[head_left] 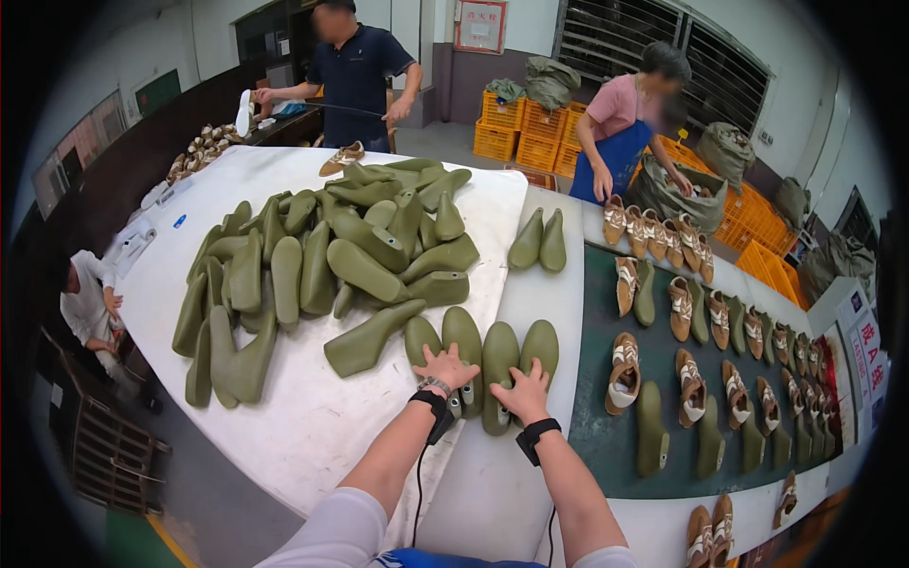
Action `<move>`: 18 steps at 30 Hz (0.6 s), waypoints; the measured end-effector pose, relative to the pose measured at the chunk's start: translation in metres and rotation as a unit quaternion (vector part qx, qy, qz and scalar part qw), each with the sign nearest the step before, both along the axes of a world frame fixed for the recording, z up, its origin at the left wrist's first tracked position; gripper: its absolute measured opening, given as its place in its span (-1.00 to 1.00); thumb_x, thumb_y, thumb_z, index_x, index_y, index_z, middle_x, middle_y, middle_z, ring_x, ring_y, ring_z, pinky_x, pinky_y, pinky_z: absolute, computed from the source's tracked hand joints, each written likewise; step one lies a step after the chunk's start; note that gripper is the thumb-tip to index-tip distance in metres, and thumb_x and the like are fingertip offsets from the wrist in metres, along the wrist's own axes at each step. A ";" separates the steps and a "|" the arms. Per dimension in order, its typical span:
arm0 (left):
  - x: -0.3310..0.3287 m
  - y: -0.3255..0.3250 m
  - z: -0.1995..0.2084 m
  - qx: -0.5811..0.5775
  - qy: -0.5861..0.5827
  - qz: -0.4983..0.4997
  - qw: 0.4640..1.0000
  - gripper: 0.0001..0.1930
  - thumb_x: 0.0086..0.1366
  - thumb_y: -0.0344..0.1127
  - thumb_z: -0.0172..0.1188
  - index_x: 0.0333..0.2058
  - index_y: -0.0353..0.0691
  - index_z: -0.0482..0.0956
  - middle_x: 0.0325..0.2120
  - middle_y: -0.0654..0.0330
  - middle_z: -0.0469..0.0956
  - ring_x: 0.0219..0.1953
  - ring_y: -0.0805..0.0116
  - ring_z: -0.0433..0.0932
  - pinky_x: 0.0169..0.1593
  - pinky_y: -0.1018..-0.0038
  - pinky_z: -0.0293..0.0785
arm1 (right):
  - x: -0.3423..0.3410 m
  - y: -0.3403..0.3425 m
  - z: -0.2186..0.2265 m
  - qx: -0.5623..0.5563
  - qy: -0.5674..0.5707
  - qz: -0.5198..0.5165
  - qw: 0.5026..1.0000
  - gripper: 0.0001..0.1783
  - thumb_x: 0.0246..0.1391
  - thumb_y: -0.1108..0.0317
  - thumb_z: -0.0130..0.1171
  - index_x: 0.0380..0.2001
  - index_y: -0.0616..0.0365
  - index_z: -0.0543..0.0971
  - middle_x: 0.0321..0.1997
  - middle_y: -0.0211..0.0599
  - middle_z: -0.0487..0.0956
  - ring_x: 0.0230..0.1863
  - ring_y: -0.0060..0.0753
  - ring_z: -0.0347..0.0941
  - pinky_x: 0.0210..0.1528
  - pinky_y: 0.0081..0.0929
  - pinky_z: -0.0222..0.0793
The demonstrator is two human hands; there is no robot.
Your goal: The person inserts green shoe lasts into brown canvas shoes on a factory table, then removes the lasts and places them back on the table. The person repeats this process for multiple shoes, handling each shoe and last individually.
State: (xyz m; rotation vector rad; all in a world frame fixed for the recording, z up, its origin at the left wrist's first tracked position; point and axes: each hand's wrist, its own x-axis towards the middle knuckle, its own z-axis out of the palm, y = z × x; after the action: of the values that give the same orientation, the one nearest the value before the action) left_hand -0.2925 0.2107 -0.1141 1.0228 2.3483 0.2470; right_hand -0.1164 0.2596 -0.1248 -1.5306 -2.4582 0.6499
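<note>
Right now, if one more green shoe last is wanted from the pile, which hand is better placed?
Probably the left: the left hand is closer to the pile of green lasts, whereas the right hand touches a separate pair of lasts farther right.

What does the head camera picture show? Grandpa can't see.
A person's left hand and right hand spread over four green shoe-shaped forms, set side by side. On the white table to their left is a heap of similar forms; on a dark green surface to their right, brown-and-white shoes stand in rows.
</note>
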 end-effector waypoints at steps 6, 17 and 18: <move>0.003 -0.057 -0.024 0.094 -0.046 -0.024 0.994 -0.15 -0.01 0.19 0.07 0.26 0.02 0.12 0.08 0.10 0.42 0.31 -0.21 -0.11 0.32 0.04 -0.06 | 0.031 -0.029 -0.013 0.049 0.140 0.002 0.989 -0.39 -0.23 0.00 0.21 -0.13 0.21 0.59 0.25 0.19 0.14 0.26 0.21 0.02 0.29 -0.14 0.02; 0.139 -0.216 -0.029 0.035 -0.029 -0.209 0.977 -0.08 0.05 0.28 0.09 0.30 -0.01 -0.02 0.27 0.10 0.09 0.34 -0.20 -0.24 0.13 -0.36 0.00 | 0.196 -0.207 -0.011 0.024 0.106 -0.028 0.994 -0.37 -0.21 0.09 0.33 -0.06 0.24 0.53 0.28 0.26 0.06 0.28 0.23 0.02 0.28 -0.12 0.02; 0.148 -0.224 -0.025 0.041 -0.035 -0.221 0.974 -0.07 0.05 0.31 0.08 0.30 0.00 -0.02 0.27 0.10 0.10 0.34 -0.20 -0.24 0.13 -0.36 0.00 | 0.209 -0.223 -0.006 0.003 0.090 -0.036 0.995 -0.38 -0.17 0.08 0.35 -0.04 0.22 0.53 0.29 0.32 0.02 0.29 0.25 -0.01 0.29 -0.09 0.00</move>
State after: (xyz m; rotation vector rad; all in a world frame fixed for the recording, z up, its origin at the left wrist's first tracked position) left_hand -0.1446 -0.0136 -0.1394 1.5164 1.9955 0.2031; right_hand 0.0928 0.0364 -0.1310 -1.4809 -2.2611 0.7335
